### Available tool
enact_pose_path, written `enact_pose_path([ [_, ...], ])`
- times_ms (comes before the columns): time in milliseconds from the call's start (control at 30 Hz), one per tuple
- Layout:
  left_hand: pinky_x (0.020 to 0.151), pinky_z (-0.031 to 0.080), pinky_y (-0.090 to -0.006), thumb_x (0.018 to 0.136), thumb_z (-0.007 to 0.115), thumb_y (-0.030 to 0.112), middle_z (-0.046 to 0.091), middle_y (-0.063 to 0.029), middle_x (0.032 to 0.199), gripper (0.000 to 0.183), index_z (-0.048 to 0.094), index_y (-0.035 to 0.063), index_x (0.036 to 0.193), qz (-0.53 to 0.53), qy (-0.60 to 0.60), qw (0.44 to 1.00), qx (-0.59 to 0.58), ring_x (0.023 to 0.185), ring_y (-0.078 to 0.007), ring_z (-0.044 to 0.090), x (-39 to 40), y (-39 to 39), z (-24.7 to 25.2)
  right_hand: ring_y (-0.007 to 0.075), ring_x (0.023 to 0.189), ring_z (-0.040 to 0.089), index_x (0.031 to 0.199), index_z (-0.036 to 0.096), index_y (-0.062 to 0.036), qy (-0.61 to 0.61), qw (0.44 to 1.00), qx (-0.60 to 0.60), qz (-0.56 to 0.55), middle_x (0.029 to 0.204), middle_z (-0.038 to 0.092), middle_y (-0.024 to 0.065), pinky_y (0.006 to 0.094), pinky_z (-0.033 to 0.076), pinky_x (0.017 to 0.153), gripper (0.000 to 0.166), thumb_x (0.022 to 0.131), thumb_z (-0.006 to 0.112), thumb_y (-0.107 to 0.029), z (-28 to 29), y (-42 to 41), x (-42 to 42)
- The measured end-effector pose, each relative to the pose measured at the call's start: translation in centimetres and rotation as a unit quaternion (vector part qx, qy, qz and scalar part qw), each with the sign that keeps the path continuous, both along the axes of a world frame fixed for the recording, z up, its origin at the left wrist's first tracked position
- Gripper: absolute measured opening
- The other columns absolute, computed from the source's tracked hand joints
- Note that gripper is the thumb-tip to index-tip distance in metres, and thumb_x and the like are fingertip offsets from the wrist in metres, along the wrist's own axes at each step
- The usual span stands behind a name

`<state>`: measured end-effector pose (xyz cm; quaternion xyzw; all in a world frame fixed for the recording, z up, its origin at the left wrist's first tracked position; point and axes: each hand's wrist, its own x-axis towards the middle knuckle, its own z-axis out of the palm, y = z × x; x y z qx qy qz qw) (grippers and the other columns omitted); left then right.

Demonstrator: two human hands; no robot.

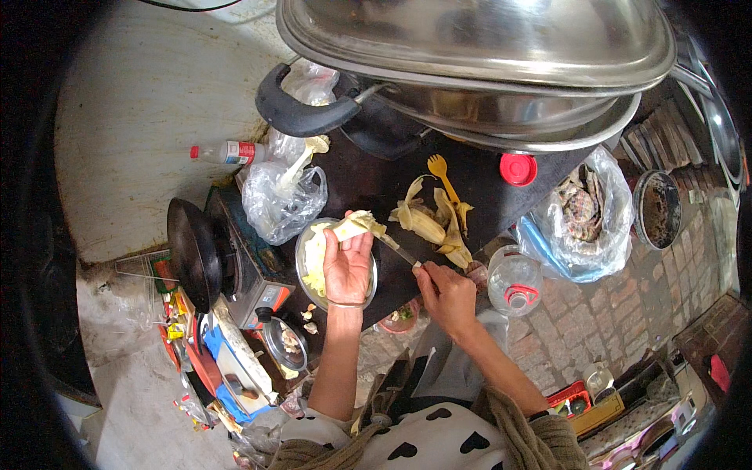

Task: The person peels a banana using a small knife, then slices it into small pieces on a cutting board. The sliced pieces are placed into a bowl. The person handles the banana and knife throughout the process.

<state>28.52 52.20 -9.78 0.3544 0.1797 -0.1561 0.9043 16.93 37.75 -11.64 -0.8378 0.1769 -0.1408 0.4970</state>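
Observation:
A pale yellow, irregular piece of food [359, 224] lies across the fingers of my left hand [348, 267], palm up over a metal bowl [374, 282]. Pale yellow pieces [315, 264] fill part of that bowl. My right hand [447, 292] grips a knife [405, 254] by its handle; pale bits cling to the blade near the held food. Yellowish peels or husks [427, 225] lie on the dark table [364, 176], beside a yellow plastic fork [440, 173]. A pale stalk [296, 167] rests on a clear plastic bag [270, 205].
A large lidded steel pot [487, 106] stands at the far side. To the left are a black pan [194, 252] on a stove and a small bottle [235, 153]. A red lid [518, 170], a big plastic bottle [514, 279] and a filled bag [587, 217] are at the right.

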Motion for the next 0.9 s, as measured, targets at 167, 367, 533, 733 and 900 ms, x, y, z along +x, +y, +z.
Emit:
enact_pose_path([
  [167,0.095,0.046,-0.0436,0.09,0.053,0.029,0.05,-0.0146,0.126,0.039,0.048,0.0017,0.117,0.009,-0.01,1.0,0.024,0.118,-0.0291,0.048,0.0,-0.4,0.4,0.03,0.048,0.058,0.079,0.063,-0.0039,0.001,0.999,0.051,-0.018,0.061,0.059,0.0137,0.0388,0.045,0.044,0.02,0.084,0.061,-0.023,0.1,0.1,0.3],
  [367,0.098,0.043,-0.0458,0.09,0.052,0.03,0.045,-0.0143,0.131,0.043,0.044,0.0002,0.12,-0.005,-0.02,0.999,0.027,0.124,-0.0299,0.041,0.5,-0.2,0.3,0.0275,0.044,0.056,0.077,0.064,-0.0001,0.057,0.973,0.223,-0.014,0.055,0.057,0.0145,0.0353,0.042,0.045,0.024,0.086,0.059,-0.021,-0.1,-0.6,0.2],
  [533,0.101,0.04,-0.0478,0.091,0.051,0.03,0.043,-0.0145,0.133,0.046,0.041,-0.0016,0.123,-0.007,-0.007,0.999,-0.035,0.128,-0.0295,0.035,0.5,0.1,0.7,0.0226,0.043,0.054,0.078,0.064,0.0005,0.061,0.961,0.271,-0.019,0.053,0.056,0.0131,0.0326,0.041,0.044,0.023,0.086,0.059,-0.02,-0.1,-1.0,-0.4],
  [733,0.103,0.036,-0.0467,0.092,0.049,0.029,0.04,-0.0151,0.136,0.049,0.038,-0.0017,0.128,-0.077,-0.019,0.987,-0.138,0.13,-0.0291,0.032,0.6,1.4,1.1,0.0099,0.053,0.05,0.085,0.064,0.0051,0.034,0.971,0.224,0.078,0.06,0.057,0.0096,0.0267,0.04,0.048,0.021,0.087,0.059,-0.015,0.8,-1.8,-1.1],
  [900,0.108,0.028,-0.0478,0.091,0.05,0.028,0.039,-0.0159,0.137,0.045,0.041,0.0006,0.126,-0.081,0.009,0.989,-0.125,0.13,-0.031,0.031,0.8,1.7,1.1,0.0227,0.052,0.058,0.083,0.066,0.0008,-0.02,0.984,0.164,0.061,0.064,0.06,0.0135,0.0328,0.045,0.048,0.018,0.082,0.063,-0.017,1.5,-1.6,-1.2],
])
